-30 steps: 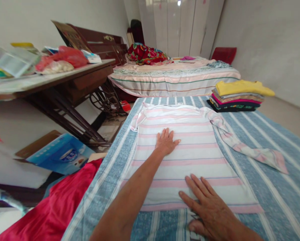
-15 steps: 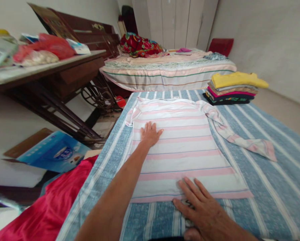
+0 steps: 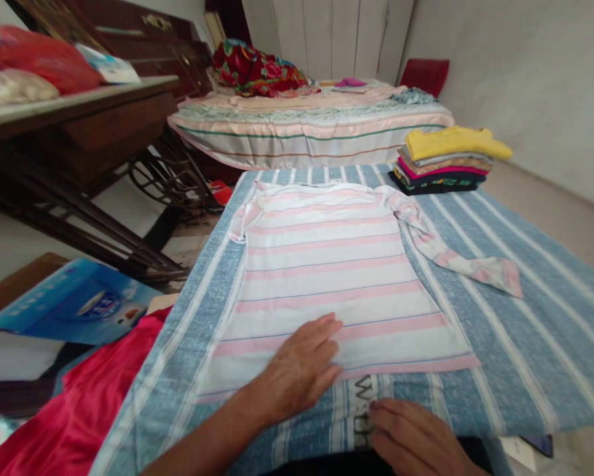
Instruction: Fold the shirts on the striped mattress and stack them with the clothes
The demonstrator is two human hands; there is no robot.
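Flat on the blue striped sheet (image 3: pixel 525 330) lies the pink-and-white striped shirt (image 3: pixel 337 264), front down or up unclear. One sleeve (image 3: pixel 466 264) trails out right; the other is bunched at the far left shoulder, mostly hidden. Left hand (image 3: pixel 297 370) rests palm-down on the hem, fingers spread, pinching nothing. Right hand (image 3: pixel 416 439) sits on the sheet's near edge beside printed letters, cut off by the frame; thumb hidden, can't tell if it grips. Folded clothes stack (image 3: pixel 446 162) at the far right corner. Red cloth (image 3: pixel 79 410) lower left, partly cropped.
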